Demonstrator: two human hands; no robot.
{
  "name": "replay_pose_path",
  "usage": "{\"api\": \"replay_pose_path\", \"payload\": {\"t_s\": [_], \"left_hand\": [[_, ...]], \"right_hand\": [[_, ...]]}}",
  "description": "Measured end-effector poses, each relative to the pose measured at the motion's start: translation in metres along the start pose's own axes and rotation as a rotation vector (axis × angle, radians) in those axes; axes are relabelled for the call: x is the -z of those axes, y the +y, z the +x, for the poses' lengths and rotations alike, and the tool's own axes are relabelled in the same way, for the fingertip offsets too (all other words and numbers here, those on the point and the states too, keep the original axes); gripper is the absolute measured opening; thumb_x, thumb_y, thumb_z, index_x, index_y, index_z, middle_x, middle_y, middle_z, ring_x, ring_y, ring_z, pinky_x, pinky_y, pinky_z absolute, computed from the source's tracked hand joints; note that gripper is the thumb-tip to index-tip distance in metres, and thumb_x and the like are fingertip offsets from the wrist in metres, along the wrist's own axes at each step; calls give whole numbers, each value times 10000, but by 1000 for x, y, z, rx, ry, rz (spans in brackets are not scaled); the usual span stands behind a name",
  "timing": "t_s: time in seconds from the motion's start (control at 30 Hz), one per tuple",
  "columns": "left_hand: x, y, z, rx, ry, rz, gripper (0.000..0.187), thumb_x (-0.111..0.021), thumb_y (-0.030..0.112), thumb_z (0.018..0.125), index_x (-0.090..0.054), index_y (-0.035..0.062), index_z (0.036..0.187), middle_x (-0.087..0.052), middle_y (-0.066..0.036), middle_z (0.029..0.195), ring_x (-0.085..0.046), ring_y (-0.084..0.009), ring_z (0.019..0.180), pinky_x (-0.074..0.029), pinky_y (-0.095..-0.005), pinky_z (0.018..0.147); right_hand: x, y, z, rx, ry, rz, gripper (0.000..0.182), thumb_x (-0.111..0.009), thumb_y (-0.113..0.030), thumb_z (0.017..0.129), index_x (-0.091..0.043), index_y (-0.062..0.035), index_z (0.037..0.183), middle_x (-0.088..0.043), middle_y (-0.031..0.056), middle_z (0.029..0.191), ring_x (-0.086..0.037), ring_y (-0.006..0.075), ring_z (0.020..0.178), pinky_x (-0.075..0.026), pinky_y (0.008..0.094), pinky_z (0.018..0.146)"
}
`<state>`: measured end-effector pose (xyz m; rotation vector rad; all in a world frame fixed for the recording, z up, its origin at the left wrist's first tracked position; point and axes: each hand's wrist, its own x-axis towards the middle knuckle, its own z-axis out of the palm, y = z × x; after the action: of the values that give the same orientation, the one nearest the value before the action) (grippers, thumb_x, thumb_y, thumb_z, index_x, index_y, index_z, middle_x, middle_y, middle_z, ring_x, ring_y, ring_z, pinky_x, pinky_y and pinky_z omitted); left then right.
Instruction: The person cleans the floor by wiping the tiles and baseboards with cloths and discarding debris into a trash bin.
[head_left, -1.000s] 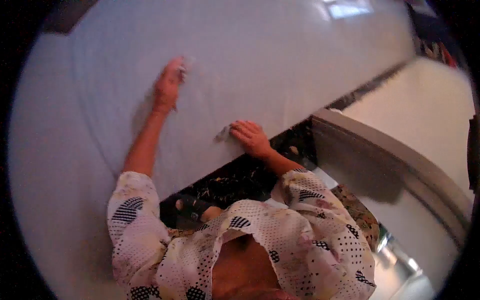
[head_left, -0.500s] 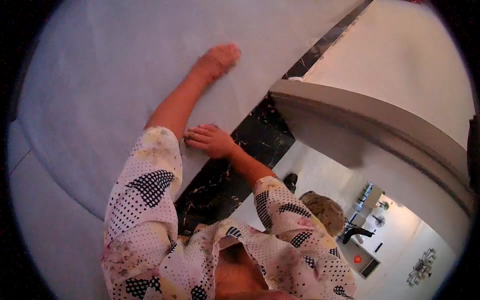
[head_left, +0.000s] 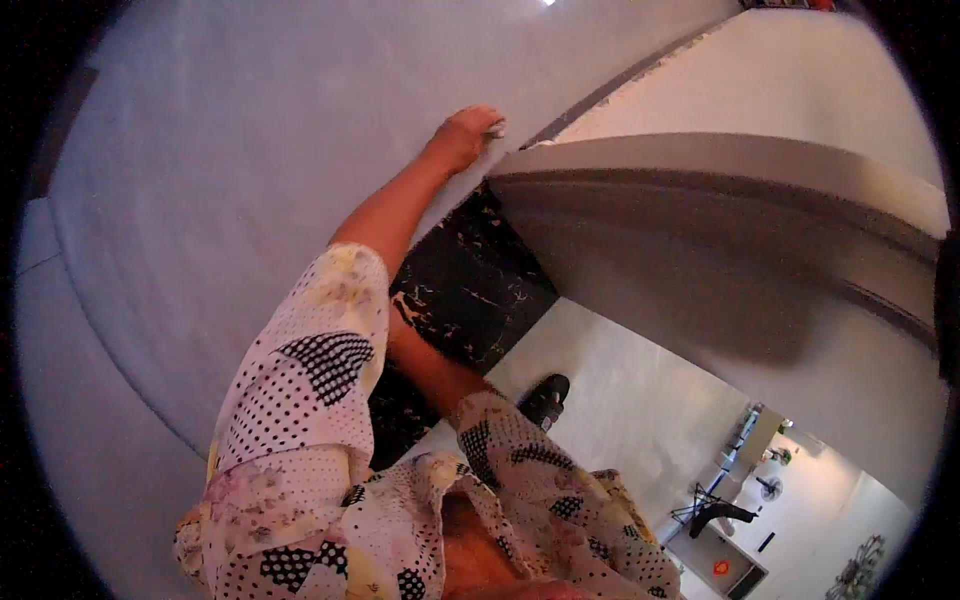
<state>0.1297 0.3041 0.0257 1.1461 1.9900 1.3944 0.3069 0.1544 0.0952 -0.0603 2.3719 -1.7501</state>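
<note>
My left hand is stretched out over a smooth grey surface, near the edge by the doorway. Its fingers are curled round a small whitish thing, too small to name. My right forearm crosses above a black marble strip with gold veins. It passes behind my left arm, which hides my right hand. Both arms wear dotted, flowered sleeves.
A thick brownish-grey frame curves across the right side, beside a white panel. A black shoe stands on the pale floor. Farther off are a fan and a chandelier.
My left hand has moved right towards the doorway edge, and the whitish thing now shows. My right hand, earlier flat with fingers extended, has gone behind my left arm. The view has shifted.
</note>
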Motion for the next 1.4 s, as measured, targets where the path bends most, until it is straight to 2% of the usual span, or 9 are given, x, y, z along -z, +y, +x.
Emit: {"api": "replay_pose_path", "payload": {"t_s": [0.13,0.27,0.37,0.47,0.57,0.7,0.8,1.07,1.4], "left_hand": [[-65,-55,66,-36,-222,-19,397,-512,-53,754,-583,104,1112,-547,-94,1218,-501,-281,1141,-404,-356,971],[-64,-87,99,-484,-324,70,377,-627,-70,634,-601,72,983,-584,-83,1113,-544,-299,1041,-454,-374,880],[-27,-80,38,-600,-326,-12,292,-637,-52,622,-589,57,889,-603,-79,1006,-561,-303,974,-468,-377,815],[0,-62,7,-526,-456,100,240,-598,-55,648,-567,50,861,-605,-92,932,-564,-318,935,-464,-382,790],[22,-34,26,-139,-352,40,257,-580,-71,656,-566,55,879,-619,-103,951,-567,-330,945,-464,-377,793],[-14,-55,117,-294,174,228,381,-604,-75,628,-591,88,973,-600,-80,1075,-540,-295,1056,-452,-347,869],[-45,-41,121,-245,-47,762,432,-619,-57,635,-606,116,1030,-576,-73,1157,-510,-268,1129,-434,-330,918],[-5,-37,-21,-494,-154,406,336,-560,-26,713,-621,95,1021,-590,-67,1168,-505,-272,1158,-420,-371,959],[38,-8,-170,-223,-158,247,370,-558,-60,694,-616,61,1038,-600,-97,1141,-549,-275,1097,-442,-381,914]], "right_hand": [[28,2,-6,15,70,0,451,-545,-243,818,-496,-68,1231,-472,146,1314,-424,312,1224,-301,394,1051],[51,49,-8,52,8,-168,430,-547,-213,809,-511,-66,1212,-488,147,1297,-446,300,1208,-314,392,1044],[16,63,-26,206,-64,-493,423,-599,-114,721,-557,-83,1141,-515,97,1259,-446,251,1212,-318,398,1034],[19,69,-25,293,6,-522,410,-600,-100,709,-566,-80,1117,-529,86,1237,-442,243,1218,-323,413,1030],[15,78,-24,286,-8,-527,414,-580,-128,730,-553,-73,1140,-511,99,1260,-428,254,1228,-317,414,1035],[38,48,-21,4,33,-89,410,-525,-188,786,-538,-41,1168,-502,143,1268,-435,300,1210,-318,400,1029],[36,38,-29,-94,68,31,389,-505,-186,802,-544,-33,1158,-525,162,1234,-463,320,1174,-344,401,1007],[35,26,-11,275,84,-354,360,-521,-37,708,-604,-78,1056,-596,157,1120,-567,358,1016,-444,438,892],[67,49,-68,360,97,-6,340,-561,93,679,-598,-30,994,-621,134,1069,-583,305,1024,-466,383,857]]}}
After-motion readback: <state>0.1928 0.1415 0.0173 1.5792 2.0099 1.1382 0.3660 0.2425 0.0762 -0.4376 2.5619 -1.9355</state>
